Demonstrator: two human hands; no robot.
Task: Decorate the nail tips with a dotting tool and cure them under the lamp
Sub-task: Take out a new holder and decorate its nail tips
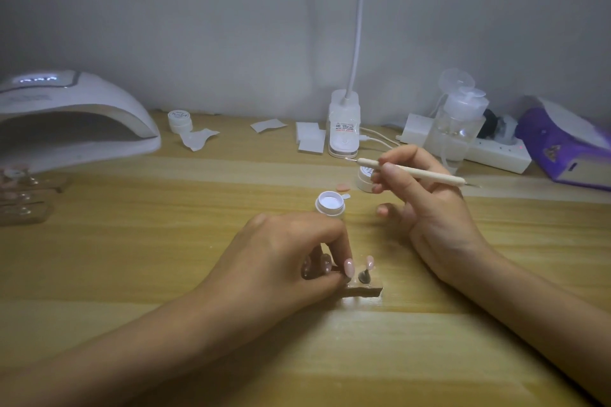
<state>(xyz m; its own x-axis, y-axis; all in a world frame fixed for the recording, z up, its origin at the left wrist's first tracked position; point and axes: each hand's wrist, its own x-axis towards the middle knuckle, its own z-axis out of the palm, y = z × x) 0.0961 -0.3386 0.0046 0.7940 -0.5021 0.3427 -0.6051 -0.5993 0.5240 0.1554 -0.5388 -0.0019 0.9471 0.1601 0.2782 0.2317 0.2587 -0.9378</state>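
Three jars: an open jar [330, 204] near the middle of the table [165, 235], full of pale white gel; a lidded jar [179, 120] at the back edge; a third jar [365, 178] half hidden behind the right fingers, its contents unseen.
Pump bottle [458, 124]: clear, at the back right, with clear liquid in its lower part.
Left hand [291, 254]: curled closed, fingertips pinching a pink nail tip [349, 267] on the stand [362, 287], toward the front edge.
Right hand [426, 198]: fingers loosely bent, thumb and forefinger gripping a dotting tool [413, 172] raised above the table, its point aimed left.
Second nail tip [369, 263]: upright on its peg at the stand's right end, apart from the left fingers.
Curing lamp [72, 116]: at the back left corner, display lit, its mouth dark and its left side cut off by the frame.
Hard to make out: more stands [23, 198] at the left edge, blurred; much of the near stand is covered by the left hand; a loose pink tip [442, 188] lies beside the third jar.
Purple pack [568, 145]: at the right edge, partly cut off.
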